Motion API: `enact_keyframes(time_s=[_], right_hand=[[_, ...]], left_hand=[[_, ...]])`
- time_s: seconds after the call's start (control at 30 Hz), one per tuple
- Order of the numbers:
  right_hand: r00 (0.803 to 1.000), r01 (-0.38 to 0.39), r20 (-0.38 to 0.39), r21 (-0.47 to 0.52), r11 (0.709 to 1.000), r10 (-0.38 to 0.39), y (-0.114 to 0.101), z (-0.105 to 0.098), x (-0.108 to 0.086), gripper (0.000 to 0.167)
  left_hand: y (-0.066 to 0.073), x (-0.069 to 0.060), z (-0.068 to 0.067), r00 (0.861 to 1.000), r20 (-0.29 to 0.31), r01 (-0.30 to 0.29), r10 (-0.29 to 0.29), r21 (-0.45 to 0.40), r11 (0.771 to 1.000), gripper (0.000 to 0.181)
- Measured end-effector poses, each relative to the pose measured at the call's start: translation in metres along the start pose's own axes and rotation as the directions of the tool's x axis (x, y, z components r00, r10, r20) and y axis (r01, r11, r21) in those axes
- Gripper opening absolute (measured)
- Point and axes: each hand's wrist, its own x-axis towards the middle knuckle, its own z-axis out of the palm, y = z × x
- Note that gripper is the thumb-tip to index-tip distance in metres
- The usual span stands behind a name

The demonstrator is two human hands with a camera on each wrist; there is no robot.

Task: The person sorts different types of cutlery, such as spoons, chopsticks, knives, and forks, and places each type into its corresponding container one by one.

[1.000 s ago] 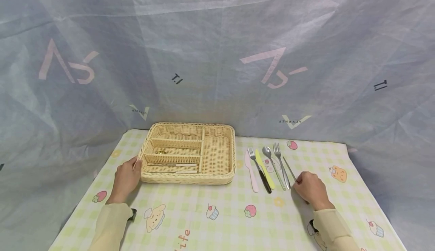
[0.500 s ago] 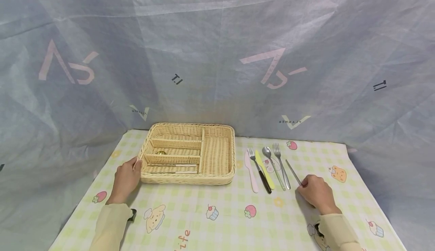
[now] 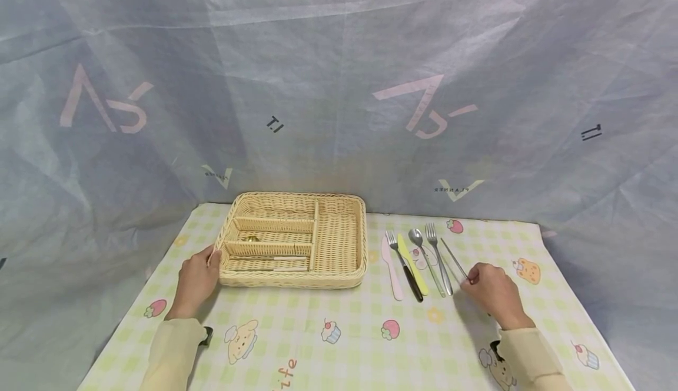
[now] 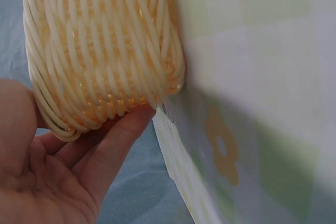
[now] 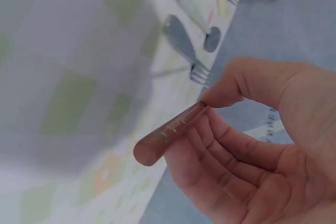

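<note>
A divided wicker basket (image 3: 291, 282) stands at the left, its near left corner gripped by my left hand (image 3: 197, 279). The left wrist view shows the fingers under the basket's woven end (image 4: 100, 40), thumb on the other side. Between the thumb and fingers of my right hand (image 3: 497, 294) is a thin stick (image 3: 454, 259), slanting up to the left beside a silver fork (image 3: 441, 261). In the right wrist view its rounded reddish-brown end (image 5: 173, 132) sticks out of the pinch. A thin shadow lies beside the stick on the cloth.
Left of the silver fork lie a spoon (image 3: 428, 261), a yellow knife (image 3: 414, 266), a black-handled fork (image 3: 406, 267) and a pink knife (image 3: 393, 270). Inside the basket are two light-handled utensils and a small gold-coloured item (image 3: 252, 238). A grey cloth hangs behind.
My right hand has moved to the right, with the stick still pinched. The stick's far tip dipped back, then rose again, and its shadow now shows apart from it. My left hand has stayed put.
</note>
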Motion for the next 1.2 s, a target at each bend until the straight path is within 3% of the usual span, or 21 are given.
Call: enact_keyframes(time_s=[0.4, 0.7, 0.93, 1.2], right_hand=[[0.993, 0.104, -0.048, 0.014, 0.994, -0.103, -0.031, -0.008, 0.011, 0.007], [0.984, 0.179, -0.025, 0.055, 0.982, -0.178, -0.062, -0.013, 0.025, 0.003], [0.967, 0.253, -0.017, 0.124, 0.959, -0.253, -0.089, -0.01, 0.034, 0.005], [0.94, 0.34, -0.008, 0.119, 0.933, -0.342, -0.128, -0.005, 0.043, 0.006]], left_hand=[[-0.001, -0.001, -0.001, 1.0, 0.002, -0.004, 0.004, -0.003, 1.0, 0.05], [-0.002, -0.001, -0.002, 1.0, -0.007, -0.015, 0.015, 0.005, 1.0, 0.051], [-0.001, -0.002, -0.002, 1.0, -0.005, -0.006, 0.006, 0.004, 1.0, 0.05], [0.0, 0.0, -0.002, 1.0, 0.008, 0.001, -0.001, -0.004, 1.0, 0.051]])
